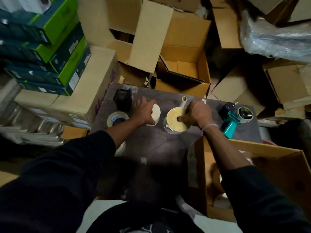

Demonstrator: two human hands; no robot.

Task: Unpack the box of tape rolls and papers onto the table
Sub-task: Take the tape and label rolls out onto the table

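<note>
My left hand wraps around a white roll in the middle of the dark table. My right hand pinches a yellow tape roll beside it. The open box sits at lower right. Brown boxes crowd the top.

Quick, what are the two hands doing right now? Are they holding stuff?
Left hand: closed around a white roll, standing on the table.
Right hand: gripping the yellowish tape roll, thumb in its centre hole.
</note>
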